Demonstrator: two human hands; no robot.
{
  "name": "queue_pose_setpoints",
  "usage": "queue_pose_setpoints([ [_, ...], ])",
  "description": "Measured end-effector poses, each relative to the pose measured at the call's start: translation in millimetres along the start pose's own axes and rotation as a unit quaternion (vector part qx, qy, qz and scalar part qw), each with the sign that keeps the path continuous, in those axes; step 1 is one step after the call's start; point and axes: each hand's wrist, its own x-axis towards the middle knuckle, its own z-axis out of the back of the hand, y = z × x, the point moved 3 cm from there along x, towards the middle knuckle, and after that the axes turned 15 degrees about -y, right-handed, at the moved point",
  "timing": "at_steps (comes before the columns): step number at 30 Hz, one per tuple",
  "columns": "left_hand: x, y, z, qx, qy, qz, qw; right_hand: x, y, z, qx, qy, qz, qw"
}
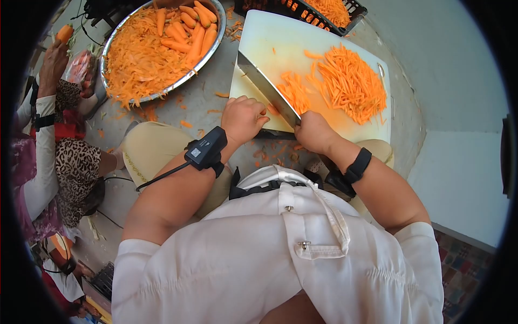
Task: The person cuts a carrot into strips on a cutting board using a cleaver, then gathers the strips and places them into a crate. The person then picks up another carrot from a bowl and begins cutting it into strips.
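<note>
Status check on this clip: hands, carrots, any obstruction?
Right hand grips knife. Left hand rests at cutting board edge. Carrot strips piled clear of blade.

We see both our bare forearms reaching forward, each wrist strapped with a black band. Our left hand [243, 117] curls into a loose fist, knuckles up. Our right hand [313, 131] is clenched tight, its fingers just beside the left fingers.

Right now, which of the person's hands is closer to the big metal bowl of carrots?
Left. The left hand rests at the cutting board's near left edge, just below the metal bowl. The right hand grips the knife farther right, across the board.
</note>
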Motion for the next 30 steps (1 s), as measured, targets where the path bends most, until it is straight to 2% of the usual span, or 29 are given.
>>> queue_pose_setpoints([
  [2,-0.1,-0.2,-2.7,0.005,0.003,-0.005,1.000,-1.3,-7.2,-1.5,0.030,-0.008,-0.014,0.999],
  [4,2.6,0.3,-5.5,-0.002,0.024,0.023,0.999,-3.6,-12.6,1.8,0.179,-0.016,-0.023,0.983],
  [5,3.9,-0.6,-6.3,0.000,0.024,0.020,1.000,-6.4,-14.8,3.7,0.182,-0.018,-0.021,0.983],
  [7,8.6,-0.6,-8.5,0.011,0.033,0.031,0.999,-13.3,-20.1,9.4,0.339,-0.017,-0.076,0.937],
  [8,10.9,-2.4,-8.8,0.014,0.032,0.026,0.999,-15.5,-24.8,11.7,0.343,-0.022,-0.073,0.936],
  [10,13.6,-6.8,-6.8,0.029,-0.026,0.011,0.999,-19.7,-37.9,14.1,0.444,-0.044,-0.084,0.891],
  [11,14.2,-8.8,-8.1,0.033,-0.026,0.004,0.999,-22.9,-44.1,16.1,0.449,-0.048,-0.080,0.888],
  [13,13.5,-12.6,-12.4,0.104,0.048,0.022,0.993,-31.5,-58.8,18.4,0.525,-0.081,-0.106,0.841],
  [14,14.6,-16.9,-13.0,0.111,0.049,0.014,0.993,-36.1,-65.3,18.8,0.532,-0.085,-0.101,0.836],
  [16,16.0,-27.8,-18.3,0.175,0.132,0.046,0.975,-45.0,-79.7,17.5,0.617,-0.115,-0.129,0.768],
  [17,17.6,-34.7,-20.9,0.184,0.134,0.037,0.973,-47.1,-85.0,14.7,0.627,-0.117,-0.125,0.760],
  [19,18.5,-43.3,-30.8,0.225,0.169,0.053,0.958,-48.9,-97.4,9.6,0.702,-0.152,-0.129,0.684],
  [21,21.4,-49.3,-41.9,0.231,0.167,0.040,0.958,-51.5,-106.5,10.0,0.734,-0.167,-0.130,0.645],
  [23,26.9,-58.5,-54.3,0.254,0.150,0.077,0.952,-52.3,-118.5,13.0,0.764,-0.180,-0.136,0.604],
  [25,35.4,-61.9,-69.3,0.257,0.134,0.077,0.954,-55.7,-129.6,20.7,0.799,-0.174,-0.121,0.563],
  [30,63.4,-62.2,-103.7,0.241,0.084,0.096,0.962,-69.7,-146.5,39.8,0.832,-0.185,-0.105,0.513],
])
